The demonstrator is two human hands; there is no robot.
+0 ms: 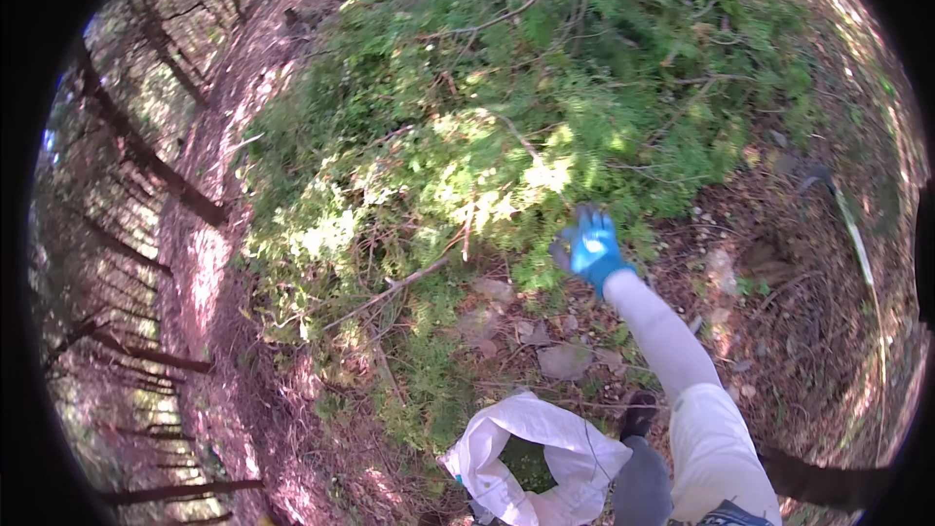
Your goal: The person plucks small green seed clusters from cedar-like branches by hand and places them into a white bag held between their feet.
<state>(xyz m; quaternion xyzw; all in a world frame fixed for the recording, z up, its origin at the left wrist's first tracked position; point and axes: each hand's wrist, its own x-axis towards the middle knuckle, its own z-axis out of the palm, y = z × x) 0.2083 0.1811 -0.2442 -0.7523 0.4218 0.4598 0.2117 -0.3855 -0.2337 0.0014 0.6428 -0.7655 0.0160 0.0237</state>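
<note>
My right hand [593,248], in a blue glove with grey fingertips, reaches to the near edge of a heap of cut conifer branches [409,161]. Its fingers are spread, and I see nothing held between them. Below it, in front of my body, stands a white woven sack [584,446] with its mouth wide and its rim folded over. Green sprigs [527,464] lie inside the sack. A sliver of blue at the sack's left rim may be my left glove; the rest of that hand is hidden, so its grip cannot be seen.
Flat stones [565,361] and leaf litter lie between the heap and my shoe [640,413]. A bare branch [394,288] juts towards me. At the right lies a long-handled tool [853,234] with a dark curved head. Tree trunks [139,139] stand along the left.
</note>
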